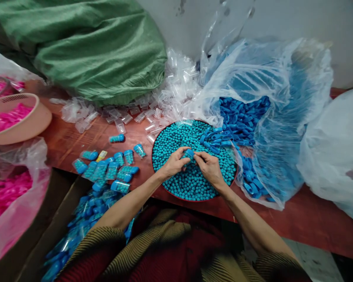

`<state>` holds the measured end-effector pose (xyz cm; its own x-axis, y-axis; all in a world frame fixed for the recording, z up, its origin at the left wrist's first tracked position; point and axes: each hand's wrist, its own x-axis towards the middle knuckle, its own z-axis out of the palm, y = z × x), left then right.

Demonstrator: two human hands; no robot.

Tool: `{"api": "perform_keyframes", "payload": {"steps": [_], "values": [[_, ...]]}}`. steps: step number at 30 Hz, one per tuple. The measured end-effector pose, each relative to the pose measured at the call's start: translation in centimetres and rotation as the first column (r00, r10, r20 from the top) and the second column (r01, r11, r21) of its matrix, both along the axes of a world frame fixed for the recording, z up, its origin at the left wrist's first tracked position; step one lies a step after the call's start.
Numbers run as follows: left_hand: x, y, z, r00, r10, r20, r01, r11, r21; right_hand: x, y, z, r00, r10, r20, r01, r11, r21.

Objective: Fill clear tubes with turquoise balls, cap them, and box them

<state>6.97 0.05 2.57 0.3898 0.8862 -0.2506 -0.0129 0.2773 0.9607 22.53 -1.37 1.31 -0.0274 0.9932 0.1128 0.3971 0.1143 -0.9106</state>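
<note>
**Small blue piece between two hands**

One small piece is held above the beads, in the gap between the two hands. Its top is blue and smooth, with a slight shine; its lower part is covered by fingers, so I cannot tell its full shape.

I count one round tray with a red rim, filled with turquoise beads, too many to count. On the table, to the left, there are about a dozen bottles, with blue caps and beads inside; they overlap, so the number is not exact. Among them lies one yellow item. One green sack is behind, beside many clear tubes.

The left hand pinches the piece between thumb and forefinger, from its left side. The right hand has thumb and forefinger nearly together, pinching its right edge.
</note>
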Motion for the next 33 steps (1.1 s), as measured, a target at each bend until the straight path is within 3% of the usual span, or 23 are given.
{"api": "perform_keyframes", "payload": {"steps": [7, 11, 14, 17, 21, 26, 33], "values": [[0.0, -0.6, -0.8, 0.998, 0.052, -0.044, -0.050, 0.997, 0.056, 1.3, 0.1, 0.4, 0.965, 0.249, 0.078, -0.250, 0.968, 0.006], [-0.6, -0.5, -0.2, 0.998, -0.038, -0.051, 0.040, 0.998, 0.042, 2.6, 0.8, 1.3, 0.928, 0.373, -0.015, -0.373, 0.925, -0.071], [-1.1, -0.5, 0.4, 0.988, -0.132, -0.084, 0.136, 0.990, 0.045, 2.9, 1.3, 1.3, 0.930, 0.290, -0.228, -0.337, 0.919, -0.207], [-1.1, -0.7, 0.6, 0.984, -0.131, -0.120, 0.139, 0.988, 0.065, 2.1, 1.6, 0.7, 0.936, 0.145, -0.320, -0.225, 0.947, -0.230], [-0.4, -1.3, 0.5, 0.986, -0.083, -0.145, 0.102, 0.986, 0.134, 0.7, 0.8, 0.6, 0.986, 0.132, -0.105, -0.141, 0.986, -0.083], [0.0, -1.6, 0.8, 0.997, 0.024, -0.069, -0.008, 0.973, 0.232, -0.6, -1.3, 1.1, 0.926, 0.264, 0.269, -0.304, 0.945, 0.119], [0.4, -2.0, 1.2, 0.996, 0.080, -0.028, -0.075, 0.985, 0.155, -1.9, -2.3, 0.1, 0.847, 0.067, 0.528, -0.242, 0.932, 0.269]]}}
